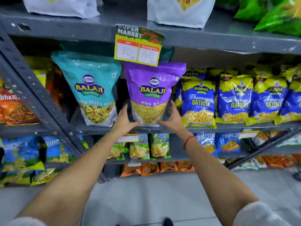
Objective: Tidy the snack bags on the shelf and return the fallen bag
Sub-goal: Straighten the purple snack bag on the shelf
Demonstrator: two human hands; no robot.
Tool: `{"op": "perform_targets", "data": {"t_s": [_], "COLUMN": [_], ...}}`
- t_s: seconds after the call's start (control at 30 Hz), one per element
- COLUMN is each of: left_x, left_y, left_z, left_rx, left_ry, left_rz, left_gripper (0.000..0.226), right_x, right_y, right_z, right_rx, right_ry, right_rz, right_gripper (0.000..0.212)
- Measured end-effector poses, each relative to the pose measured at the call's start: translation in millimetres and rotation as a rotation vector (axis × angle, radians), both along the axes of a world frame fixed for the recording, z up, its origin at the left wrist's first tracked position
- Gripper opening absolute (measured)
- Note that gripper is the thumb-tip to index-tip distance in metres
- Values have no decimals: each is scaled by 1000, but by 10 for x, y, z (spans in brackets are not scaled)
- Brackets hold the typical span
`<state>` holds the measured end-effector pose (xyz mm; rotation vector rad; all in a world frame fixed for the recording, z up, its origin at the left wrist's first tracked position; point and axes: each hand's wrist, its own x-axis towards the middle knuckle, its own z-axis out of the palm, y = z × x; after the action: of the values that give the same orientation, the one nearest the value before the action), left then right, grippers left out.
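Left grip (125, 119) and right grip (172, 118) flank purple bag (153, 95).

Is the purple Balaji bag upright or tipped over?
Upright: the purple bag stands on its base on the shelf, left hand and right hand at its sides.
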<state>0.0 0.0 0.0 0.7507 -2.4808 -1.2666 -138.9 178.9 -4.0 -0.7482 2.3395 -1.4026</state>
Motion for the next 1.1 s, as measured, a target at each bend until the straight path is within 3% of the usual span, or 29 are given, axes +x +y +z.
{"op": "perform_targets", "data": {"t_s": [0.13,0.27,0.7,0.9,1.1], "left_x": [-219,-266,338,508,416], "left_y": [-132,-113,572,877,1185], "left_z": [94,57,234,797,1817], "left_rx": [30,-20,-150,-219,-250], "left_ry": [-66,-62,11,139,406], "left_rz": [-57,-57,-153,-220,-346], "left_gripper": [101,85,64,69,72], "right_x": [-204,-217,532,768,795], "right_y": [-183,-229,632,1077,1462], "right_z": [-31,-45,69,647,1629], "right_rx": [-41,-16,-151,-236,-419], "right_ry": [-117,-101,14,53,142], "right_rz": [127,60,-46,-84,-119], "right_gripper": [118,90,66,65,62]}}
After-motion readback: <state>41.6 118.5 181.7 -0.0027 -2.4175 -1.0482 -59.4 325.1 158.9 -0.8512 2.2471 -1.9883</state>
